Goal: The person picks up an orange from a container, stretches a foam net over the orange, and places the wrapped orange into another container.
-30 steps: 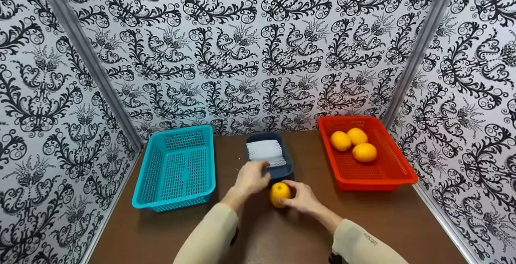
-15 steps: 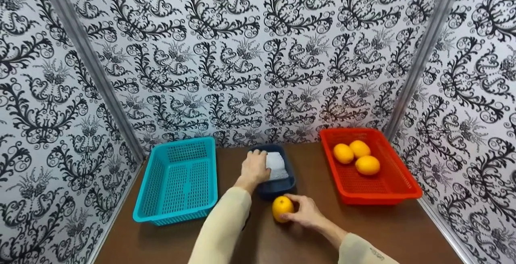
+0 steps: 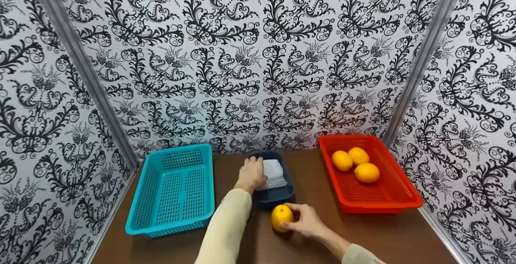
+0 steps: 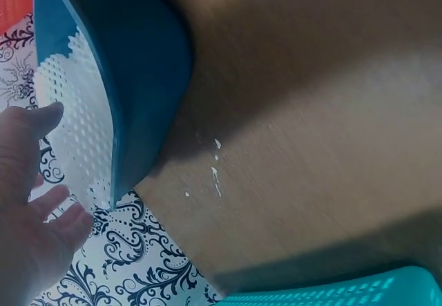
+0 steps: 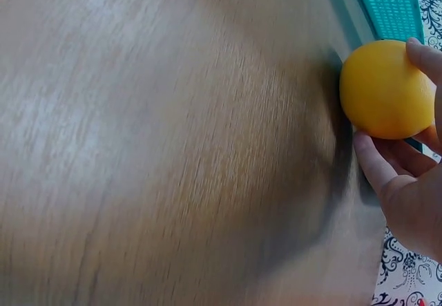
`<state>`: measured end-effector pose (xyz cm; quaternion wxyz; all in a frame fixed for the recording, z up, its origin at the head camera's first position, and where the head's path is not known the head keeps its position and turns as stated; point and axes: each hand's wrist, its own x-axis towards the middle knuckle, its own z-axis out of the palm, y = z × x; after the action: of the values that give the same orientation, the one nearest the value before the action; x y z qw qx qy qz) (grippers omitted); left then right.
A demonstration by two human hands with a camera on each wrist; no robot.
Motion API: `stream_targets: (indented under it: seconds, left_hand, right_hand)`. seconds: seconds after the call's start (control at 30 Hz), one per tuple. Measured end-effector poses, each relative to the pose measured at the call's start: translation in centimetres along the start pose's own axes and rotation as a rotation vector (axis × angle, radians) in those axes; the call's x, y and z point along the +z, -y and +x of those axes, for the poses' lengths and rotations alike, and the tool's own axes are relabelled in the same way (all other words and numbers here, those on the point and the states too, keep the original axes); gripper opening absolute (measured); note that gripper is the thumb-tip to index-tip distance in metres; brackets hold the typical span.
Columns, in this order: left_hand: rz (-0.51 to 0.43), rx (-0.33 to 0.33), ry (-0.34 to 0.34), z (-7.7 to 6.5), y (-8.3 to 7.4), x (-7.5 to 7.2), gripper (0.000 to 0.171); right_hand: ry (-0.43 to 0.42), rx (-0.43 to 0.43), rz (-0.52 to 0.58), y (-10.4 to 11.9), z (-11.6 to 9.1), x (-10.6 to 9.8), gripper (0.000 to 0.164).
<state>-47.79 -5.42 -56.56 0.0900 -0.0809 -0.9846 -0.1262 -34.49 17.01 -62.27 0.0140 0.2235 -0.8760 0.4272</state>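
Observation:
My right hand [image 3: 308, 220] holds a yellow-orange orange [image 3: 282, 218] between thumb and fingers at the table, just in front of the dark blue bin [image 3: 278, 198]. The same orange [image 5: 387, 90] shows in the right wrist view, with fingertips on its side. White foam fruit nets [image 3: 274, 172] lie stacked in the bin. My left hand [image 3: 251, 174] is over the left part of the bin, at the nets. In the left wrist view its thumb touches the white netting [image 4: 79, 106], and the loosely bent fingers are spread apart from the thumb near the netting's edge.
A red basket [image 3: 383, 204] with three oranges [image 3: 367, 173] stands at the right. At the left is a turquoise basket [image 3: 169, 228]. Patterned walls [image 3: 225, 74] enclose the brown table [image 3: 314, 199]. Small white scraps [image 4: 215, 175] lie beside the bin.
My left hand has moved from beside the orange, forward and over the nets in the bin. My right hand has kept its hold on the orange, almost in place. The head view has tilted slightly.

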Motion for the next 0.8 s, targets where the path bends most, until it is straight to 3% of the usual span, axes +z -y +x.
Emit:
stream_targets:
  seconds: [0.17, 0.4, 0.6, 0.8]
  left_hand:
    - [0.033, 0.008, 0.003, -0.19, -0.48, -0.32, 0.045]
    - [0.066, 0.015, -0.087, -0.53, -0.62, -0.40, 0.019]
    - [0.097, 0.037, -0.168, -0.22, -0.95, -0.32, 0.016]
    - [0.150, 0.070, -0.204, -0.20, 0.01, -0.91, 0.017]
  right_hand:
    - [0.018, 0.003, 0.042, -0.04, 0.25, -0.14, 0.066]
    - [0.051, 0.020, 0.067, -0.30, 0.66, -0.10, 0.065]
    - [0.071, 0.049, 0.042, -0.88, 0.57, -0.63, 0.069]
    - [0.079, 0.085, 0.067, -0.60, 0.81, 0.13, 0.070]
